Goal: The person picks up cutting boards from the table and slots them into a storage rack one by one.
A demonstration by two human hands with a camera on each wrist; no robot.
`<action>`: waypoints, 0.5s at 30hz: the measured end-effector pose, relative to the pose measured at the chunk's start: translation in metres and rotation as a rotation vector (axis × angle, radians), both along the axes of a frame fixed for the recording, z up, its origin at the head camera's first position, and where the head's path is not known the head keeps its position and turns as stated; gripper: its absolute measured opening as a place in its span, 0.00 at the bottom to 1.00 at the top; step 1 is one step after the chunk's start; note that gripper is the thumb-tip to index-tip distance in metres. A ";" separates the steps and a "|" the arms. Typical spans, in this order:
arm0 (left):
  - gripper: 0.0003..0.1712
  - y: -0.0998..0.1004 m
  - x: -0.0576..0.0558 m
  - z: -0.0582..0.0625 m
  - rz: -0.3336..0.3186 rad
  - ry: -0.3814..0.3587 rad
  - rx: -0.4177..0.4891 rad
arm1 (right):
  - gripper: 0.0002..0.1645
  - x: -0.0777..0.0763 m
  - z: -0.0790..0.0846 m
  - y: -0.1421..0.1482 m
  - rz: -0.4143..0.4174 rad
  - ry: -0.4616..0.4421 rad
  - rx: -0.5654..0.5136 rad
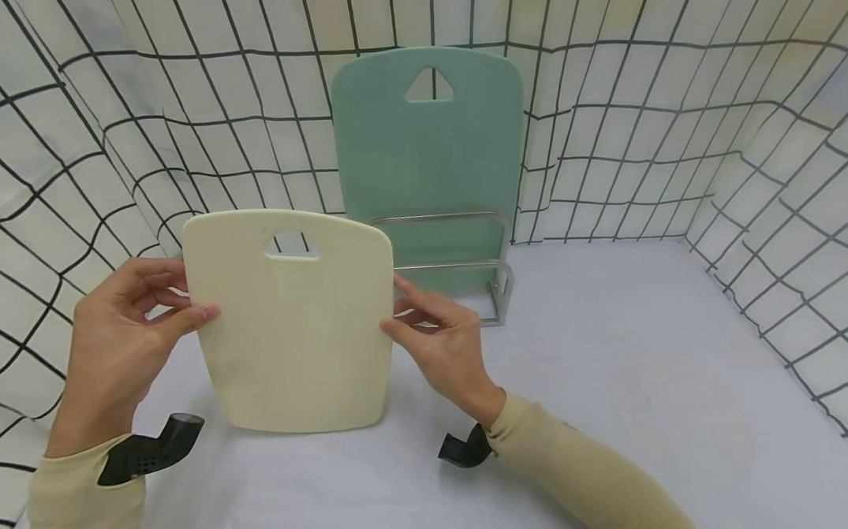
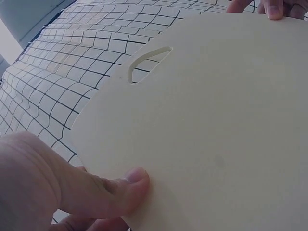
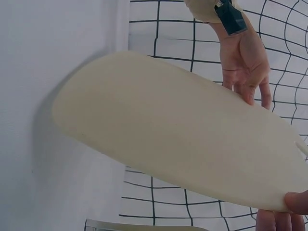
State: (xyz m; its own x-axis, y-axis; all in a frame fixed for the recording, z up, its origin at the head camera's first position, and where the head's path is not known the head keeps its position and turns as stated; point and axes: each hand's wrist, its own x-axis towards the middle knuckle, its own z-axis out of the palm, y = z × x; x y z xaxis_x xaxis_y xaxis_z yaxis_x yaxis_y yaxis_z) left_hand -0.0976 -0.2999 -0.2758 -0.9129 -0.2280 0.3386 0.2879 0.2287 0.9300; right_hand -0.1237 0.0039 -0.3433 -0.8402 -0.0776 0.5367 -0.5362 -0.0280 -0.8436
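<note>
A cream cutting board (image 1: 293, 338) with a cut-out handle hole near its top stands nearly upright in the head view. My left hand (image 1: 126, 322) pinches its left edge, thumb on the front face and fingers behind. On the opposite edge, my right hand (image 1: 438, 340) pinches it the same way. The left wrist view shows the left thumb pressed flat on the board (image 2: 207, 125). Behind and to the right, a green cutting board (image 1: 429, 154) stands upright in a metal wire rack (image 1: 503, 276). The cream board hides the rack's left part.
White cloth with a dark grid (image 1: 615, 123) hangs around the back and both sides. A white surface (image 1: 605, 343) lies beneath the hands and extends to the right. Black wrist cameras (image 1: 149, 450) sit on both wrists.
</note>
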 end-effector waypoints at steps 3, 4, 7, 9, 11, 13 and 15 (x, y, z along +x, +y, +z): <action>0.29 0.001 0.000 0.001 0.023 -0.012 -0.034 | 0.32 -0.001 0.000 0.000 -0.001 0.002 0.003; 0.30 0.001 0.000 0.001 0.037 -0.020 -0.056 | 0.32 -0.001 0.001 0.000 -0.003 0.003 0.006; 0.30 0.002 -0.001 0.002 0.070 -0.041 -0.105 | 0.32 -0.003 0.002 -0.001 -0.008 0.019 0.011; 0.30 0.002 -0.001 0.002 0.068 -0.038 -0.078 | 0.32 -0.004 0.003 -0.002 -0.013 0.032 0.013; 0.30 0.002 -0.002 0.002 0.063 -0.029 -0.043 | 0.32 -0.006 0.004 -0.002 -0.011 0.042 0.013; 0.30 0.002 -0.002 0.001 0.057 -0.024 -0.008 | 0.32 -0.007 0.004 -0.003 -0.008 0.046 0.011; 0.31 0.002 -0.002 0.001 0.065 -0.029 -0.014 | 0.32 -0.008 0.005 -0.003 -0.007 0.050 0.018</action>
